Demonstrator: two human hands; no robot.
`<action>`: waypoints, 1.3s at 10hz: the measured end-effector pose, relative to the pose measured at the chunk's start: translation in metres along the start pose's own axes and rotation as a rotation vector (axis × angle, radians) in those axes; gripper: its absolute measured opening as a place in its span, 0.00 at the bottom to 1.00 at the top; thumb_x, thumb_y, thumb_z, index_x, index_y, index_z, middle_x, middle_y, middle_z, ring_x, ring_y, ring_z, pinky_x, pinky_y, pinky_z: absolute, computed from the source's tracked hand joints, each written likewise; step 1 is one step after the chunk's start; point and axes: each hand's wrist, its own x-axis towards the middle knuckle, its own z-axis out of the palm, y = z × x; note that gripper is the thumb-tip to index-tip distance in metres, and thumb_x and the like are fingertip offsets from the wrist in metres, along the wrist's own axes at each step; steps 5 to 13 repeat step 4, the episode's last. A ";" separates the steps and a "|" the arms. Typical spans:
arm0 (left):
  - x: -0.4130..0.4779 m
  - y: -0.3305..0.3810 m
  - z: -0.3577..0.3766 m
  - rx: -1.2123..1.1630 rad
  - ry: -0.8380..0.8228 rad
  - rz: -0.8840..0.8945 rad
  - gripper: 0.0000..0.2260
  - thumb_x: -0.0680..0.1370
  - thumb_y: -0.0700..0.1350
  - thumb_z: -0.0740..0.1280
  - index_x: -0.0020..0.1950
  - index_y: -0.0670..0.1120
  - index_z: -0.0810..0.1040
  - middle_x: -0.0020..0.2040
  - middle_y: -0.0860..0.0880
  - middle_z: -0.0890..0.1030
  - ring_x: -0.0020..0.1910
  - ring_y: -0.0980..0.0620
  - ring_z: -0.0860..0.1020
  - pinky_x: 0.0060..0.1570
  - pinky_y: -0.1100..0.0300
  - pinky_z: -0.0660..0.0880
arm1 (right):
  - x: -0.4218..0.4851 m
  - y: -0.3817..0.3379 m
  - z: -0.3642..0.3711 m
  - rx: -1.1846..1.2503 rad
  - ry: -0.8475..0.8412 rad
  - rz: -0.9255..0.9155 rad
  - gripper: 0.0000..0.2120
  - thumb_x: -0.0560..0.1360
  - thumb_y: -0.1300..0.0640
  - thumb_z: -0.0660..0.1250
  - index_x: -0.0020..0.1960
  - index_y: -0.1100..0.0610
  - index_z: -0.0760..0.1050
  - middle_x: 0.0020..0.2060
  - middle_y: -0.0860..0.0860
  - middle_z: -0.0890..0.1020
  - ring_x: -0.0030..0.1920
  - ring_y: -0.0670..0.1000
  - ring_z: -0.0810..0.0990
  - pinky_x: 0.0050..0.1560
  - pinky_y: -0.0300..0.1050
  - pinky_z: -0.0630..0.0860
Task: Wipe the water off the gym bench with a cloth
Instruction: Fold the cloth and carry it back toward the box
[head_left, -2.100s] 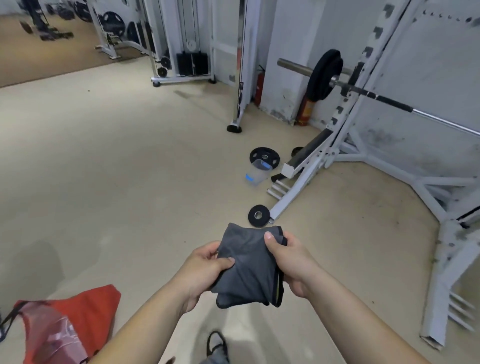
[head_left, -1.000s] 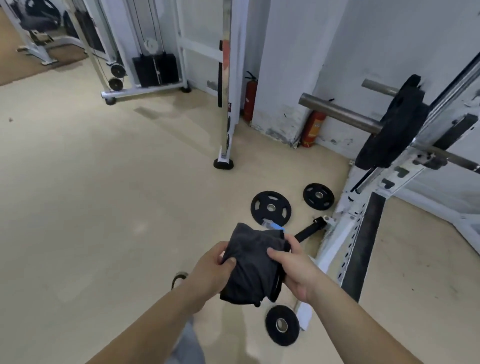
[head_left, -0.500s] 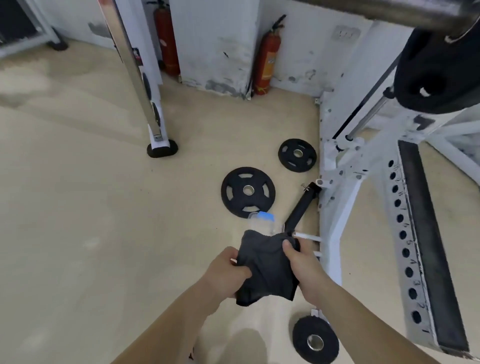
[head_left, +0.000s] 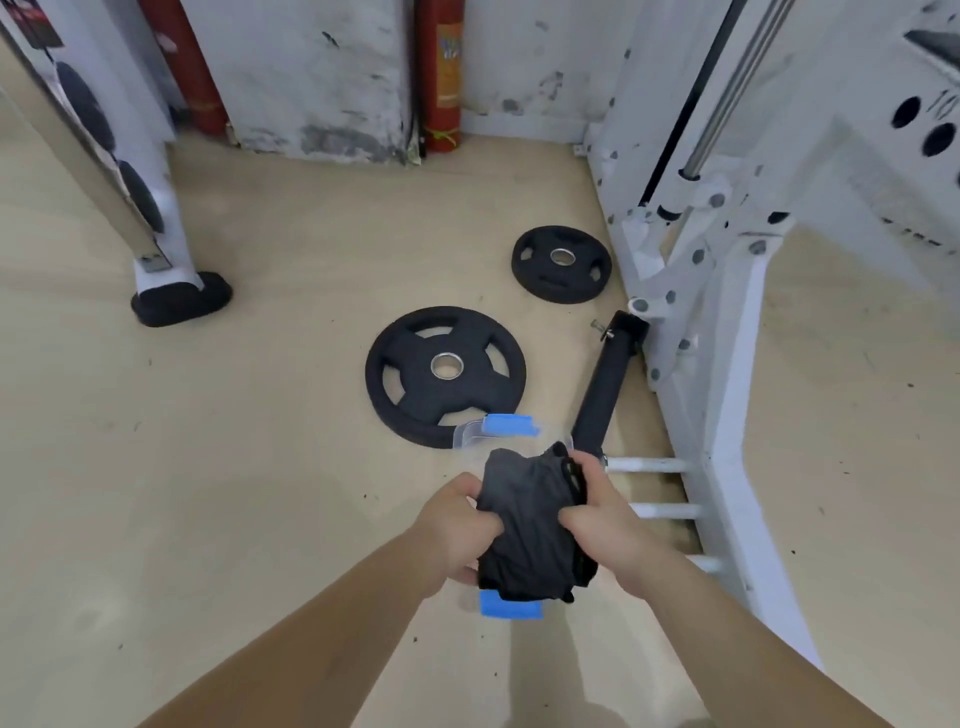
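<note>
Left hand (head_left: 454, 525) and right hand (head_left: 597, 525) both curl shut on the dark cloth (head_left: 527, 525), bunched between them above a clear tub (head_left: 483, 431) with 2 blue clips. Cloth looks soft, light, limp; best held bunched. Bench not visible. Rack (head_left: 727, 338) shows "10".

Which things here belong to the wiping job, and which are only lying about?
For the job:
- dark cloth
- left hand and right hand, both gripping it

Lying about:
- large weight plate
- small weight plate
- black bar
- clear box with blue clips
- fire extinguisher

No bench is in view.
</note>
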 end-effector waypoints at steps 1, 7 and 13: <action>0.030 -0.002 0.007 0.042 0.049 0.035 0.09 0.77 0.39 0.65 0.54 0.50 0.75 0.52 0.43 0.84 0.51 0.44 0.85 0.40 0.50 0.86 | 0.039 0.004 -0.006 -0.073 0.014 -0.072 0.36 0.73 0.67 0.57 0.76 0.41 0.62 0.66 0.48 0.71 0.62 0.51 0.75 0.52 0.47 0.80; 0.038 -0.009 -0.012 0.402 0.196 0.052 0.25 0.79 0.50 0.69 0.75 0.48 0.68 0.62 0.51 0.72 0.53 0.46 0.79 0.52 0.55 0.78 | 0.055 0.018 0.000 -0.332 0.325 -0.091 0.20 0.77 0.56 0.63 0.68 0.54 0.71 0.55 0.50 0.74 0.55 0.57 0.79 0.55 0.53 0.78; 0.038 -0.009 -0.012 0.402 0.196 0.052 0.25 0.79 0.50 0.69 0.75 0.48 0.68 0.62 0.51 0.72 0.53 0.46 0.79 0.52 0.55 0.78 | 0.055 0.018 0.000 -0.332 0.325 -0.091 0.20 0.77 0.56 0.63 0.68 0.54 0.71 0.55 0.50 0.74 0.55 0.57 0.79 0.55 0.53 0.78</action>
